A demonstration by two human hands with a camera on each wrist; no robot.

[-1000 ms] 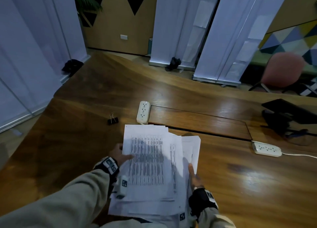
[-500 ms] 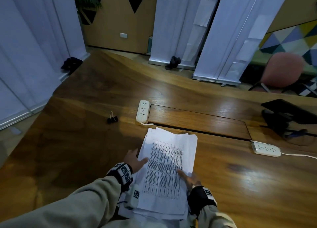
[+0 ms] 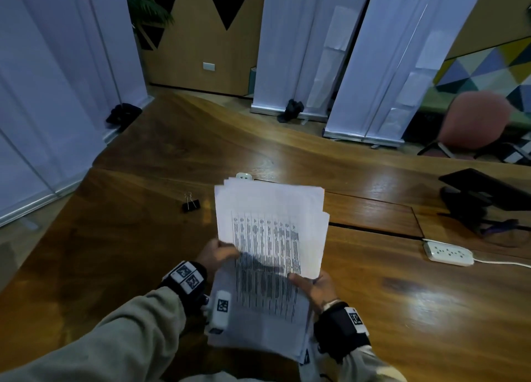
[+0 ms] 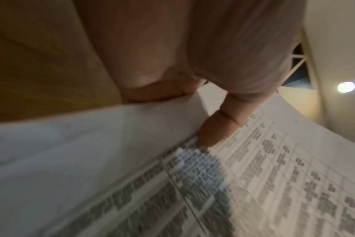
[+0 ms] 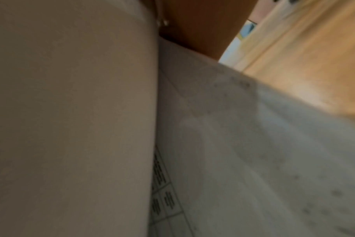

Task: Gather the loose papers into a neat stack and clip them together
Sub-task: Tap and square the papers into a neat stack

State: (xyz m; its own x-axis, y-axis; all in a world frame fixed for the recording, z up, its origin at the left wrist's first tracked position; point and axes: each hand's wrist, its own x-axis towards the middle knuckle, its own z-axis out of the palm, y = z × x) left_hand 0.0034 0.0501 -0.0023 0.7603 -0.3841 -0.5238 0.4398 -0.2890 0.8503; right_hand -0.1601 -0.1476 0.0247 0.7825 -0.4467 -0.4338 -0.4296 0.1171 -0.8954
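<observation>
Gripping: papers [image 3: 270, 238] held by left hand [image 3: 217, 253] and right hand [image 3: 314, 285].
Hidden: right fingers, behind sheets.
Counter [image 3: 115, 252]: binder clip [image 3: 190, 204] lying apart.

Sleeves [image 3: 120, 332]: beige, ribbed knit. Wrist bands [image 3: 342, 328]: black, just behind the fingers, bearing white square-coded marker tags. White camera module [image 3: 219, 309] beside left band.

one paper stack [image 3: 270, 238], one binder clip [image 3: 190, 205], two power strips [image 3: 448, 253], two hands [image 3: 217, 253]
</observation>
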